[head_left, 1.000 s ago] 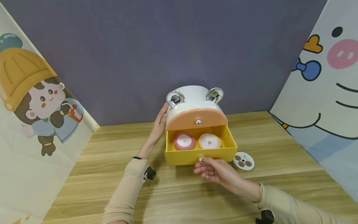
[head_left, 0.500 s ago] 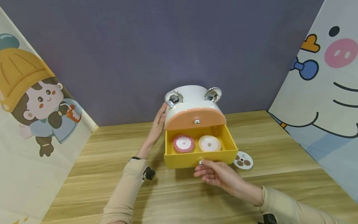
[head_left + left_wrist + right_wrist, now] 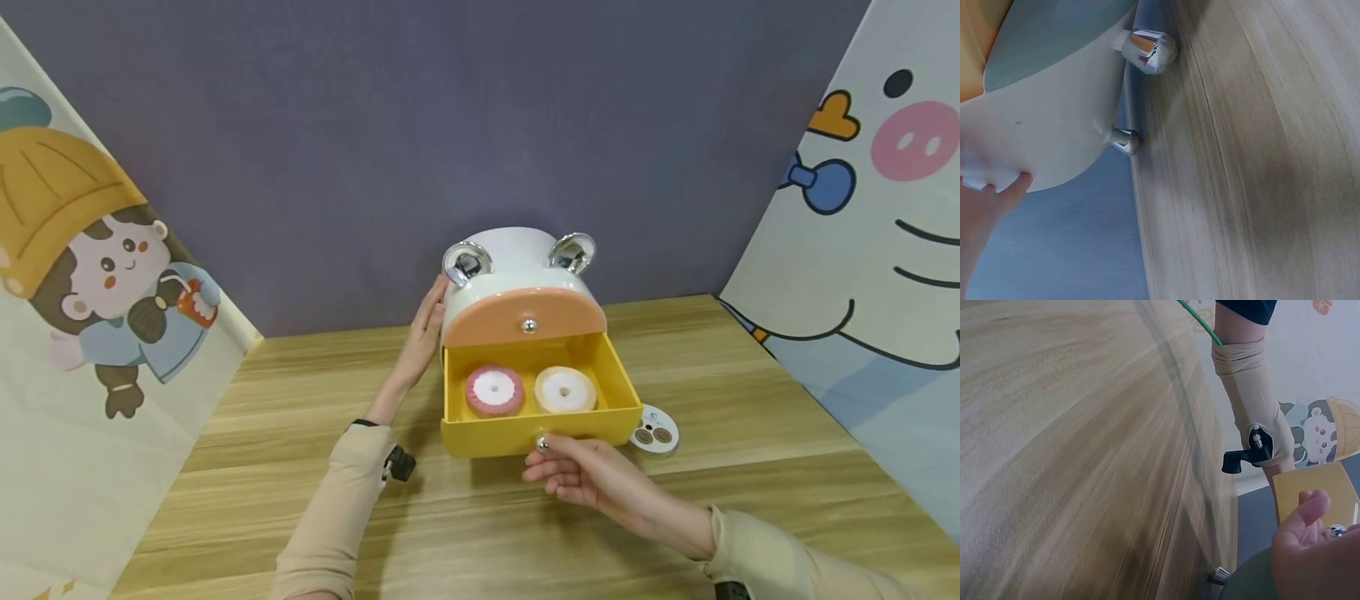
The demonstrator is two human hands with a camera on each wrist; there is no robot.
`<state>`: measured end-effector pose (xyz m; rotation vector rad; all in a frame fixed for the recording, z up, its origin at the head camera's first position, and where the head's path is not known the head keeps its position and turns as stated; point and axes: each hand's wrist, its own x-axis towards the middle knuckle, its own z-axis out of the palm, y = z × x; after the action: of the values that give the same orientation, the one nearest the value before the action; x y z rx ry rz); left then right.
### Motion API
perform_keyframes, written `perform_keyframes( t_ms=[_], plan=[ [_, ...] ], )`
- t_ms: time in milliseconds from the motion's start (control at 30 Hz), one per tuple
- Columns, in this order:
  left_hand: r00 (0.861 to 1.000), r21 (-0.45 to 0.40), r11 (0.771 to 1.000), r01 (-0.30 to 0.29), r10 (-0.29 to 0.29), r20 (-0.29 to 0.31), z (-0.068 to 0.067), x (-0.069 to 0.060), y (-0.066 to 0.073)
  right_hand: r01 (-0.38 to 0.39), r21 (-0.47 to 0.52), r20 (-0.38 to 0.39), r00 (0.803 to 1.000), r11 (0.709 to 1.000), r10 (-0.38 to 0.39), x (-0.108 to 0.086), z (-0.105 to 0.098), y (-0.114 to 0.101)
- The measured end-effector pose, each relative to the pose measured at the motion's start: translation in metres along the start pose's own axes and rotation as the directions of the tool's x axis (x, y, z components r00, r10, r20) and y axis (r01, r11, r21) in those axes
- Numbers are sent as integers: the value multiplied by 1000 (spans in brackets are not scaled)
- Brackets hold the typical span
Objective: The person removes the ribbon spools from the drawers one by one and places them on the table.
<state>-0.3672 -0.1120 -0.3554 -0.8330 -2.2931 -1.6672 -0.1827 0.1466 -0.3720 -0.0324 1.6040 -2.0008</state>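
A white, bear-eared box (image 3: 517,258) stands on the table, its orange upper drawer (image 3: 525,317) closed and its yellow lower drawer (image 3: 480,437) pulled out. Inside the yellow drawer lie a pink-rimmed roll (image 3: 494,390) and a cream-rimmed roll (image 3: 565,390), side by side. My left hand (image 3: 422,342) rests with extended fingers against the box's left side; in the left wrist view its fingertips touch the white wall (image 3: 1060,119). With thumb and finger, my right hand (image 3: 600,479) pinches the silver knob (image 3: 542,443) of the yellow drawer.
Right of the yellow drawer, partly hidden behind its corner, a white disc with brown circles (image 3: 655,429) lies on the wooden table (image 3: 315,400). A dark wall (image 3: 360,167) rises behind the box, and printed panels stand left and right.
The yellow drawer has come further out towards me, with my right hand on its knob, and covers more of the disc. My left hand stays against the box.
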Motion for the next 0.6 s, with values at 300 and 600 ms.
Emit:
perform_keyframes(
  t_ms=[300, 600],
  plan=[
    [1000, -6, 1000, -20, 20, -3, 0, 0, -1, -6, -84, 215, 976, 996, 24, -11, -4, 3],
    [999, -12, 999, -33, 33, -10, 1, -1, -1, 423, -431, 486, 853, 797, -190, -24, 13, -59]
  ],
)
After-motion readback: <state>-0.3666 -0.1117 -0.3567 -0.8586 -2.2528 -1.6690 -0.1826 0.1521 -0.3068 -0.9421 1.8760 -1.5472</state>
